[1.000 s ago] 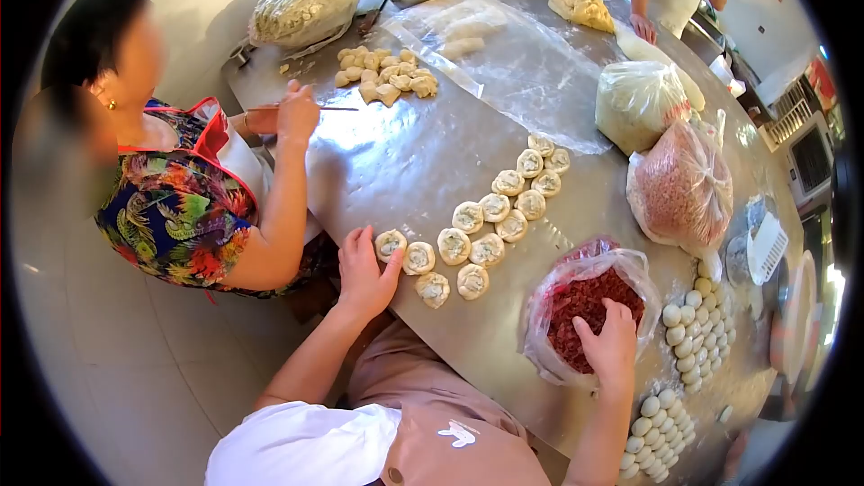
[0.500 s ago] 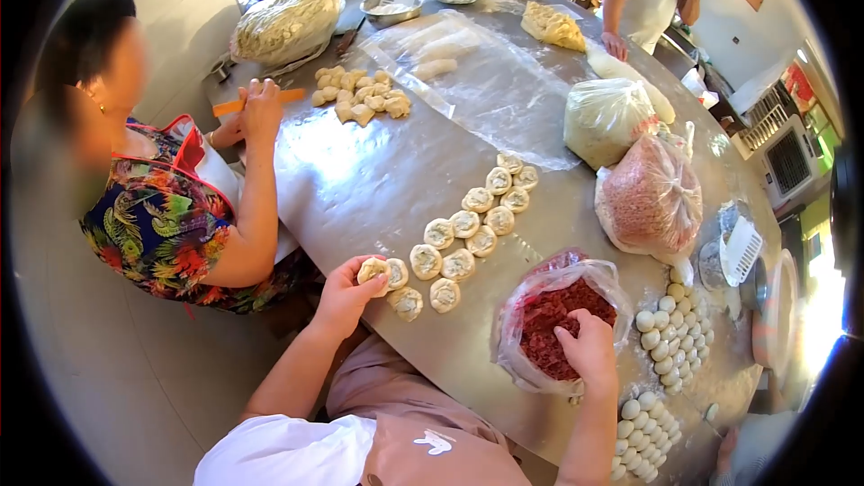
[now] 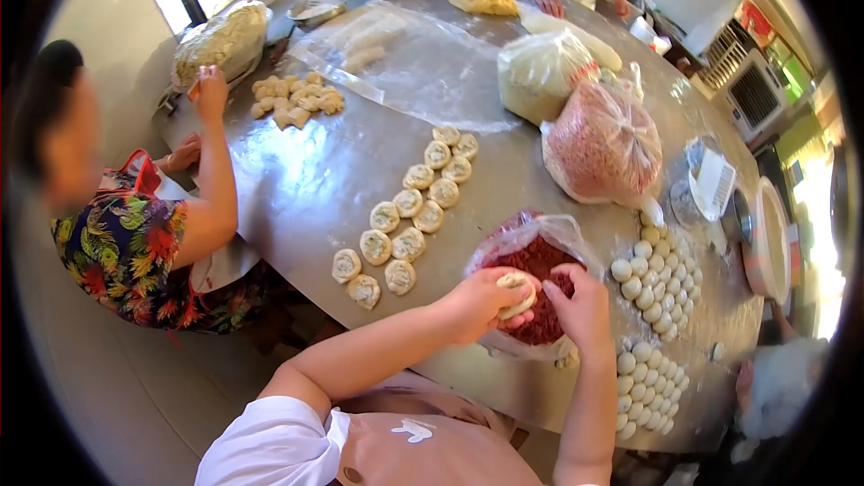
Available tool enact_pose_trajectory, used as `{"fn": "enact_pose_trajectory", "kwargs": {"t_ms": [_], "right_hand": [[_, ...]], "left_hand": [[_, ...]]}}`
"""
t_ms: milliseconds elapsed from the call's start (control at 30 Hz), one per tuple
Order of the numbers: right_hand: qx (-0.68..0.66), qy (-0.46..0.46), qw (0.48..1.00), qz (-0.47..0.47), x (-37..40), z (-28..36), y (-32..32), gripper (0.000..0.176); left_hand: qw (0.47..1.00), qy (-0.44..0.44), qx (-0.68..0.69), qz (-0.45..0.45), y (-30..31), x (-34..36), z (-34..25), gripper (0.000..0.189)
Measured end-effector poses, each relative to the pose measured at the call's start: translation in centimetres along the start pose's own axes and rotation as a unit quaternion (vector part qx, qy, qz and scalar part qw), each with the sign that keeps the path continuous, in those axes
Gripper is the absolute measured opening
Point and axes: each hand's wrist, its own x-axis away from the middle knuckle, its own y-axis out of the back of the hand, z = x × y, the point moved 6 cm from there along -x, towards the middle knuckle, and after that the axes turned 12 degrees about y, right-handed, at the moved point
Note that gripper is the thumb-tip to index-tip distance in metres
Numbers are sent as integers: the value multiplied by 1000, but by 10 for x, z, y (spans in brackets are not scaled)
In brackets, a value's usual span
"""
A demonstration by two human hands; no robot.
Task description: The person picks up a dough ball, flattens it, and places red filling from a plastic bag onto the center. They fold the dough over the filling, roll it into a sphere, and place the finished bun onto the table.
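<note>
My left hand (image 3: 481,304) holds a filled dough piece (image 3: 517,293) over the open plastic bag of dark red filling (image 3: 531,261). Right beside it, my right hand (image 3: 583,310) rests in the bag's mouth, its fingers curled against the red filling; whether it pinches any I cannot tell. To the left, two rows of shaped, filled dough pieces (image 3: 407,216) run diagonally across the metal table (image 3: 315,180). Rows of small white dough balls (image 3: 657,292) lie to the right of the bag.
A person in a floral top (image 3: 135,252) sits at the left, one hand raised by cut dough chunks (image 3: 292,101). Another person's hands (image 3: 547,4) work at the far end. Bags of pink (image 3: 601,148) and pale (image 3: 540,72) filling, a plastic sheet (image 3: 405,58) and bowls stand on the table.
My left hand picked a filled dough piece off the row's end and carried it right to the red filling bag. The view swung left and down; the seated person raised a hand.
</note>
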Motion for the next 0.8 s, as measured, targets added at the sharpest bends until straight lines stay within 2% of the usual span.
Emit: {"fn": "enact_pose_trajectory", "kwargs": {"t_ms": [33,133,267,367,467,567,667,800], "right_hand": [[-30,-5,1000,-5,-1,6,5,22],[-62,0,997,-39,3,14,15,21],[-80,32,996,-16,0,35,10,23],[-46,92,995,5,3,36,2,29],[-44,118,992,-2,1,41,0,30],[-72,115,991,1,2,39,-1,31],[-56,113,992,-13,11,37,1,30],[-10,121,992,-44,15,34,-1,32]], "left_hand": [[999,-13,-10,-40,-4,-8,0,15],[997,-43,37,-46,-5,-32,7,20],[986,-37,163,18,-7,-45,6,24],[981,-33,188,40,-7,-49,15,26],[986,-42,163,-3,-3,-47,13,29],[989,-67,132,13,2,-53,16,30],[989,-66,125,-35,-7,-48,20,30],[996,-70,60,6,-10,-55,25,27]]}}
